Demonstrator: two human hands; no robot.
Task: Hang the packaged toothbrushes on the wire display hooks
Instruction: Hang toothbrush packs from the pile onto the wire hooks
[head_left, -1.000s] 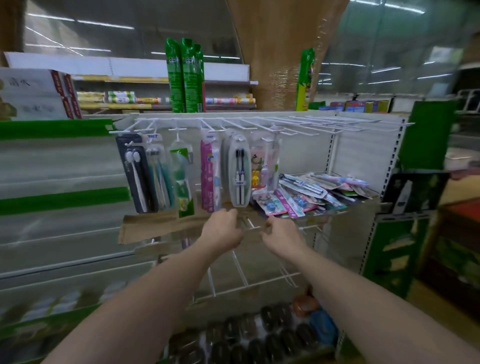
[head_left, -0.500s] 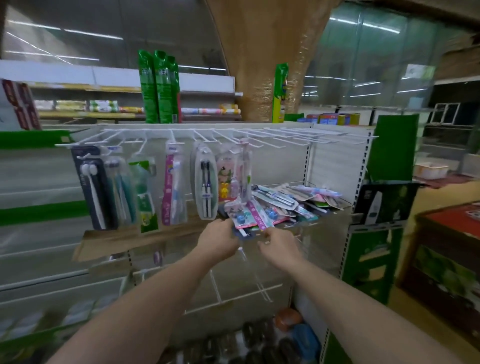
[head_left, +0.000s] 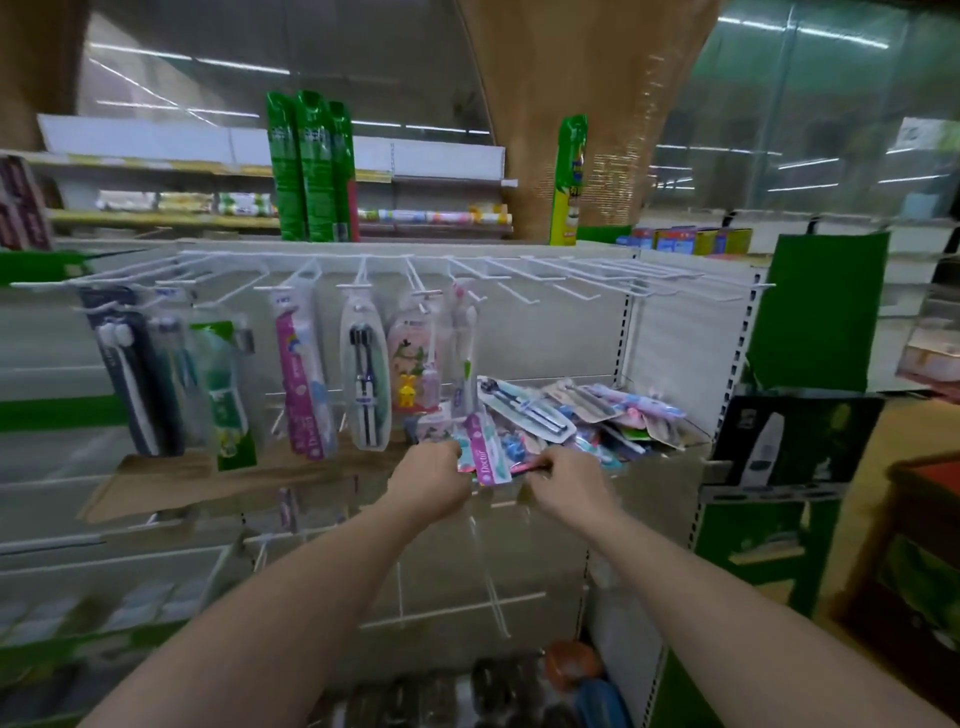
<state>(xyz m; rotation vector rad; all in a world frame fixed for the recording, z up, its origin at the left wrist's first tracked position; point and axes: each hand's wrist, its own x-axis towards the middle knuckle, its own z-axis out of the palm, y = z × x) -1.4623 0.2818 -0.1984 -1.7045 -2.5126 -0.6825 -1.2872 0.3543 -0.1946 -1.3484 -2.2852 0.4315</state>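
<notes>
White wire hooks; glossy flat toothbrush packs.

Both hands on pink toothbrush pack

White wire hooks run in row across top of unit; left ones carry hanging toothbrush packs, right ones bare. Below, shelf carries brown cardboard sheet on left part. Loose pile of toothbrush packs lies on right part, up to side wall.
</notes>
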